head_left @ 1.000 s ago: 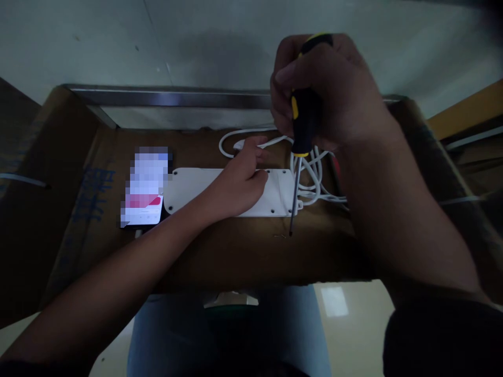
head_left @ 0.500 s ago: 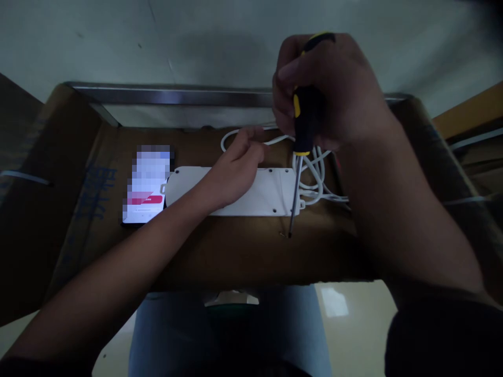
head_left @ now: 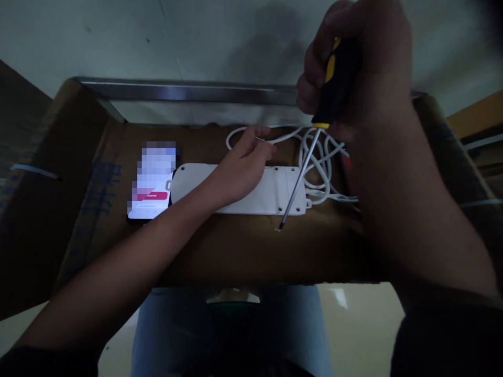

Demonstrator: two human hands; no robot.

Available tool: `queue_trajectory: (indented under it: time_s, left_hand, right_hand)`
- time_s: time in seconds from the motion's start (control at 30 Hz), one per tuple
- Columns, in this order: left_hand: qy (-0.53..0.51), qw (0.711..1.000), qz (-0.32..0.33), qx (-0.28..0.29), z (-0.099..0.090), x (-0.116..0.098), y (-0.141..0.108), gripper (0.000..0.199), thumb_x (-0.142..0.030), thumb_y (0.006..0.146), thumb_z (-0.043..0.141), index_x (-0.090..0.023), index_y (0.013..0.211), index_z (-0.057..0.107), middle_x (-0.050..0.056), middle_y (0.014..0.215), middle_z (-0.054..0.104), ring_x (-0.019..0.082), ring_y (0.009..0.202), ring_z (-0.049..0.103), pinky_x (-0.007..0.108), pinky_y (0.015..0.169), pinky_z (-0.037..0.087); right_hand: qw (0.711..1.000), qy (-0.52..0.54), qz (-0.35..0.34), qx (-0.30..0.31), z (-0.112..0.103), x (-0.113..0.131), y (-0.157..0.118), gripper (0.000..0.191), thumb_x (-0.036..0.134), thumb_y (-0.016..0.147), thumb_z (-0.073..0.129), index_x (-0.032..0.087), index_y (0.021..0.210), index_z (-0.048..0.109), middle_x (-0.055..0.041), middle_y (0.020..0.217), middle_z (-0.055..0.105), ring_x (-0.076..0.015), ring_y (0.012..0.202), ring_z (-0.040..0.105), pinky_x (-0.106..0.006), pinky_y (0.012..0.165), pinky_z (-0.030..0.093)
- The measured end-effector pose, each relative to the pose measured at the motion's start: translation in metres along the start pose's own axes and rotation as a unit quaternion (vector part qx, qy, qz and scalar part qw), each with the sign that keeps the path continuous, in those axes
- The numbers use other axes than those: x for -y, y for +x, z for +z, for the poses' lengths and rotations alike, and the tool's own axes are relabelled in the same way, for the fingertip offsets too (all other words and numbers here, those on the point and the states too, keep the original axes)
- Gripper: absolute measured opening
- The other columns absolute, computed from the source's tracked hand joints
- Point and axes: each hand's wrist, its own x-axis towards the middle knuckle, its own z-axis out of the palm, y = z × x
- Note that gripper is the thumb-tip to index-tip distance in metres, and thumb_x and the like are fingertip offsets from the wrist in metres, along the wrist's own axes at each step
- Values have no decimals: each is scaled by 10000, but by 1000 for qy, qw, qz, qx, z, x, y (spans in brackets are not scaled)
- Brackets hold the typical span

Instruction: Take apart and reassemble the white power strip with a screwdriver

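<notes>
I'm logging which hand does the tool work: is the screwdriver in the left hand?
No, the right hand grips the screwdriver by its black and yellow handle.

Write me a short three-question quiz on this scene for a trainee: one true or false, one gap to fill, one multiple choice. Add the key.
1. True or false: the phone lies to the left of the white case.

2. Fill in the missing word: the right hand grips the screwdriver by its ______.

3. Where does the screwdriver's tip point?
a) At the middle of the phone's screen
b) At the cardboard, just off the white case's near edge
c) Into the loops of cable

Key: 1 true; 2 handle; 3 b
</notes>
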Motion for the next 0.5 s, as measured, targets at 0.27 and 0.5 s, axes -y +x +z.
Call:
queue_trajectory:
  time_s: [0.27,0.5]
  left_hand:
    - [3,1000,-8,-3,0,1,-1,347,-275,1000,505,-231,1334,584,38,1118,700,243,1267,642,395,1158,461]
    - [18,1000,-6,5,-2,2,0,306,-276,1009,515,-250,1308,576,29,1115,703,242,1301,638,362,1148,467]
  right_hand:
    - [1000,-9,-16,-10,4,-2,0,442,421,575,630,160,747,318,-1,685,311,-27,512,366,-284,452,245]
    - [999,6,26,-17,6,-3,-2,525,473,555,622,151,792,283,16,667,315,-47,510,388,-287,463,247]
